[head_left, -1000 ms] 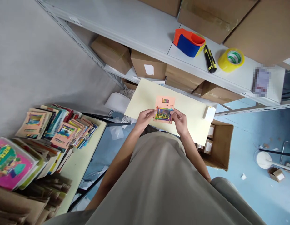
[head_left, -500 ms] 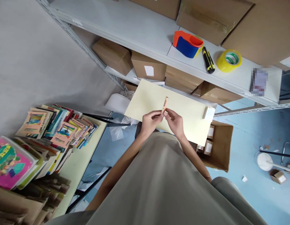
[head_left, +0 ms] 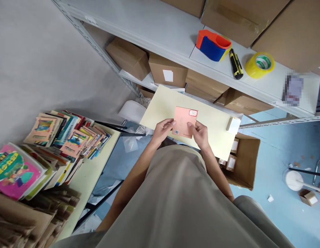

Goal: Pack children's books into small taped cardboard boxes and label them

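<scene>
Salmon-pink booklet (head_left: 184,121), barcoded back up

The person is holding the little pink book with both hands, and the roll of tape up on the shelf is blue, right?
Not quite: the roll of tape on the shelf is yellow, not blue, as the head view shows. The blue thing nearby is a holder with an orange rim. The rest stands: the left hand and the right hand both hold the little pink book.
</scene>
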A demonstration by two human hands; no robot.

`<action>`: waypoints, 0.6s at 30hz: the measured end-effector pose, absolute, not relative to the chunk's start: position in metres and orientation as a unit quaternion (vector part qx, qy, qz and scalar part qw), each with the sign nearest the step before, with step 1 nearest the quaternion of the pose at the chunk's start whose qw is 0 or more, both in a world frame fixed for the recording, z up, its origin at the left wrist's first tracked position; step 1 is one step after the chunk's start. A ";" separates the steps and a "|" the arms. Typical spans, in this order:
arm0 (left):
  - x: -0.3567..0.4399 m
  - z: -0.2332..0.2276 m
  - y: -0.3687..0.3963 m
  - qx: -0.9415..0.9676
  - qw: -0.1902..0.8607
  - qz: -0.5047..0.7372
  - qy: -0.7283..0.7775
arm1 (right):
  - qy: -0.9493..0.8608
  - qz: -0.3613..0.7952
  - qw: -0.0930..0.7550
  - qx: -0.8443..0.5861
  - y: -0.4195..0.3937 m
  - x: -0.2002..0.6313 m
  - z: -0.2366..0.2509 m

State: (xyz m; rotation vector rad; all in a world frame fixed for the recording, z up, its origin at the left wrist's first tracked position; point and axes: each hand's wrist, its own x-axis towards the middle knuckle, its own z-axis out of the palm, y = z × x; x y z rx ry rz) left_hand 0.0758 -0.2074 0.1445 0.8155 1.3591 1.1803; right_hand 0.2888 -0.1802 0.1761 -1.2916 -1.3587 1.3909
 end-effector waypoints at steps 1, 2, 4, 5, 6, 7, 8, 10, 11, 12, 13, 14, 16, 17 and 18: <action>0.075 0.143 -0.208 0.334 0.569 0.496 0.565 | -0.534 0.554 0.391 -0.505 -0.181 0.288 0.175; 0.075 0.141 -0.210 0.324 0.581 0.496 0.559 | -0.531 0.561 0.387 -0.504 -0.181 0.287 0.174; 0.076 0.139 -0.212 0.308 0.580 0.504 0.562 | -0.521 0.566 0.385 -0.509 -0.180 0.286 0.171; 0.076 0.138 -0.213 0.299 0.571 0.513 0.567 | -0.517 0.557 0.392 -0.518 -0.180 0.286 0.169; 0.076 0.137 -0.214 0.289 0.560 0.523 0.573 | -0.513 0.541 0.403 -0.531 -0.179 0.286 0.167; 0.076 0.137 -0.214 0.280 0.548 0.534 0.579 | -0.510 0.519 0.415 -0.546 -0.179 0.286 0.165; 0.076 0.137 -0.214 0.273 0.534 0.545 0.587 | -0.508 0.499 0.426 -0.558 -0.178 0.285 0.163; 0.077 0.139 -0.214 0.268 0.496 0.559 0.607 | -0.509 0.486 0.427 -0.568 -0.179 0.282 0.161; 0.078 0.142 -0.215 0.271 0.477 0.563 0.618 | -0.511 0.498 0.418 -0.563 -0.181 0.278 0.161; 0.081 0.145 -0.217 0.277 0.460 0.565 0.626 | -0.513 0.517 0.408 -0.551 -0.183 0.273 0.161; 0.085 0.149 -0.218 0.288 0.448 0.566 0.630 | -0.514 0.537 0.400 -0.537 -0.185 0.268 0.162; 0.090 0.153 -0.221 0.303 0.442 0.565 0.627 | -0.514 0.555 0.396 -0.521 -0.187 0.262 0.163; 0.101 0.161 -0.226 0.345 0.449 0.558 0.607 | -0.515 0.576 0.397 -0.496 -0.191 0.253 0.167; 0.106 0.164 -0.229 0.367 0.456 0.553 0.592 | -0.516 0.578 0.399 -0.490 -0.191 0.250 0.169; 0.109 0.166 -0.231 0.385 0.465 0.549 0.578 | -0.518 0.577 0.401 -0.489 -0.191 0.249 0.170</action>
